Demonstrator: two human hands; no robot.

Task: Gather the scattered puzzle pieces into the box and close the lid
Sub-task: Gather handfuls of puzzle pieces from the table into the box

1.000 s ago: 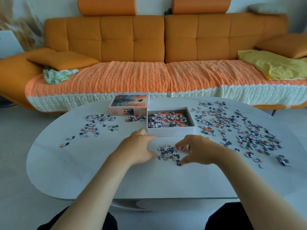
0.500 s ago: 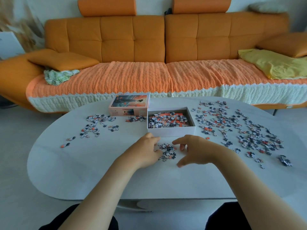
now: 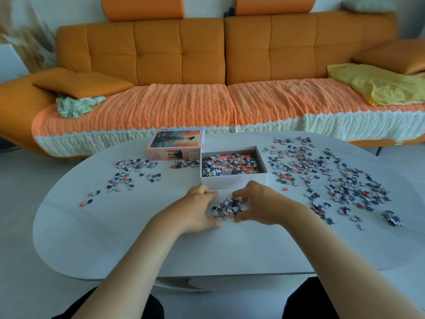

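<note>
The heap [image 3: 226, 207] of puzzle pieces sits at centre frame, just below the box, bunched into a tight mound rather than lying flat. It is bunched because both hands bracket it. The left hand [image 3: 197, 209] curls round its left side, thumb above and fingers below. The right hand [image 3: 259, 204] mirrors it on the right, so the two form a narrow ring with pieces touching the fingers. Nothing is lifted: the heap rests on the table [image 3: 119, 238]. I judge this to be the squeeze before a two-handed scoop, made close to the box so the carry is short.

The box [image 3: 233, 181] stands open just above the hands, its near wall facing them, already partly filled with pieces over an orange floor. Its lid [image 3: 176, 143] lies picture-side up at the box's upper left, close by its corner, probably parked clear of the open mouth until the closing step.

Much remains. A wide scatter of loose pieces [image 3: 333, 178] covers the right of the frame, and thinner clusters [image 3: 131, 171] lie at the left. Small flat pieces slip through loose fingers, so the cupping needs to be tight for the lift.

Across the top of the frame runs an orange sofa [image 3: 179, 56].
</note>
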